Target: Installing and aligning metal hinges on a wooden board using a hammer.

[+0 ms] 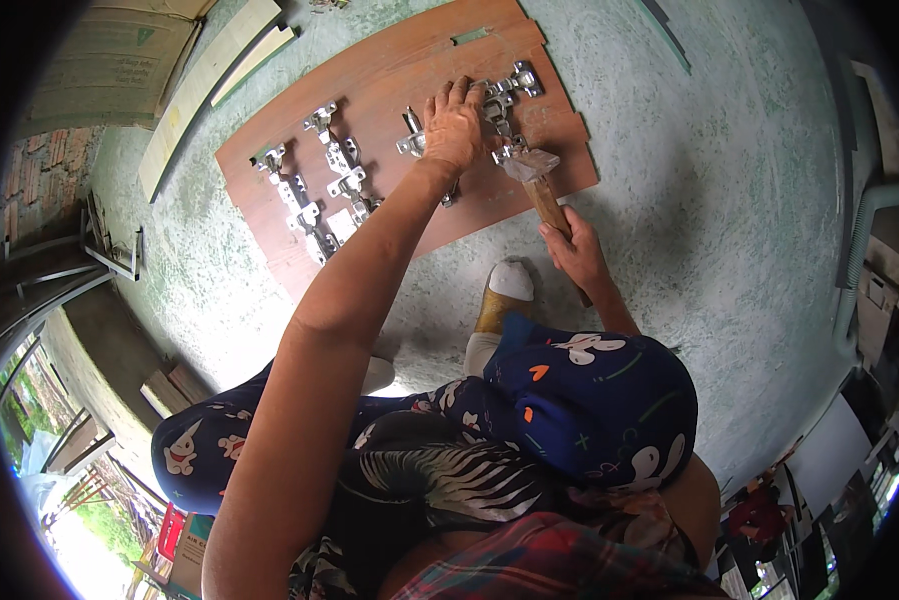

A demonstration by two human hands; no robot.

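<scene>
Metal cabinet hinges lie in rows on a reddish-brown wooden board (379,85) on the floor. My left hand (454,125) lies over the middle-right part of the board, fingers stretched out and nearly flat, beside a hinge (499,112) at its right edge. What lies under the palm is hidden. With my right hand (579,250) I grip the wooden handle of a hammer (544,200). Its head is over the near end of that right-hand row, close to my left thumb; whether it touches metal I cannot tell. Two more hinge rows (344,165) (297,200) lie to the left.
Pale wooden strips (204,100) lie on the concrete floor (739,170) beyond the board's left side. A cardboard box (109,60) stands at the far left, with a metal frame (119,250) nearer. My sandalled foot (507,290) is close to the board's near edge. A grey hose (864,240) runs along the right.
</scene>
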